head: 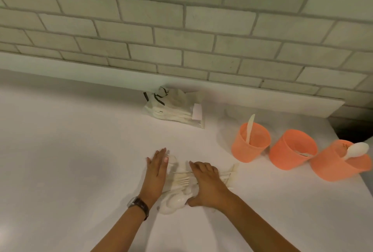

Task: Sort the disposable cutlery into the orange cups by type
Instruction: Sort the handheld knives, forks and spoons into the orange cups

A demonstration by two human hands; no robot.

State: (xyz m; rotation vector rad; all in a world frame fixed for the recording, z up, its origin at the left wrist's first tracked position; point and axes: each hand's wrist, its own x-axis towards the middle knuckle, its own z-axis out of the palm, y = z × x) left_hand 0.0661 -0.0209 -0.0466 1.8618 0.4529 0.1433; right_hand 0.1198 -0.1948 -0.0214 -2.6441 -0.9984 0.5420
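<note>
While the left hand [156, 168] lies flat with fingers straight beside the cutlery pile [182, 183], the right hand [205, 183] presses spread fingers onto it, gripping nothing I can make out. Three orange cups [250, 142] stand to the right, the last near the counter's right edge. Wide bare white counter [70, 150] opens leftward. A plastic bag [175, 108] rests against the brick-pattern wall [181, 19] behind.
</note>
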